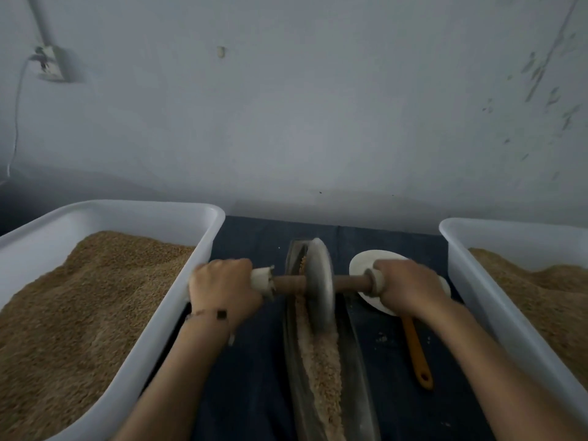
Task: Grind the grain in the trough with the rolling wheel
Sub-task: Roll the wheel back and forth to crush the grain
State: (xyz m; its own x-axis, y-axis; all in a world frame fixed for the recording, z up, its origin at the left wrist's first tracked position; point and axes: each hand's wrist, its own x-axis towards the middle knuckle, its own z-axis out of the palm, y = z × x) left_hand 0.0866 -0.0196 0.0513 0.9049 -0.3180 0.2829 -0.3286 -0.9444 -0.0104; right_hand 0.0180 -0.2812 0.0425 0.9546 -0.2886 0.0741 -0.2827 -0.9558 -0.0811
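L hand (pixel 222 286) & R hand (pixel 410 288) curl tight round axle (pixel 350 283) ends; wheel (pixel 319 284) sits in trough (pixel 348 332) on grain (pixel 321 358).

Dim, bluish, soft light; hands (pixel 222 284) motion-blurred, edges bowed by the wide lens, corners perhaps darker.

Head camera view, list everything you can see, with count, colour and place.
wheel: one, grey, standing in the trough
trough: one, dark metal, centre, on blue cloth
grain: tan, along the trough
tubs: two, white, left and right, filled with grain
plate: one, white, under right hand
spatula: one, orange handle, right of trough
wall socket: one, upper left
left hand: grips left handle
right hand: grips right handle
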